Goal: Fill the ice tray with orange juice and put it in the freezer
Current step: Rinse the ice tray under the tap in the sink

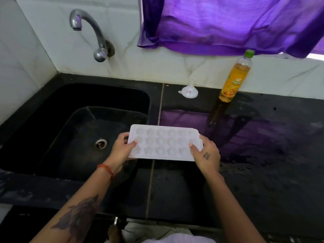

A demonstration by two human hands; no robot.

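Two hands are holding a white ice tray [164, 142] level above the black counter [245, 172], straddling the right rim of the sunken sink [73, 123]. The left hand [122, 148] is gripping its left end, the right hand [206, 153] its right end. A funnel [189, 92] and juice bottle [234, 79] are standing at the counter's back edge, under a purple curtain [228, 23].
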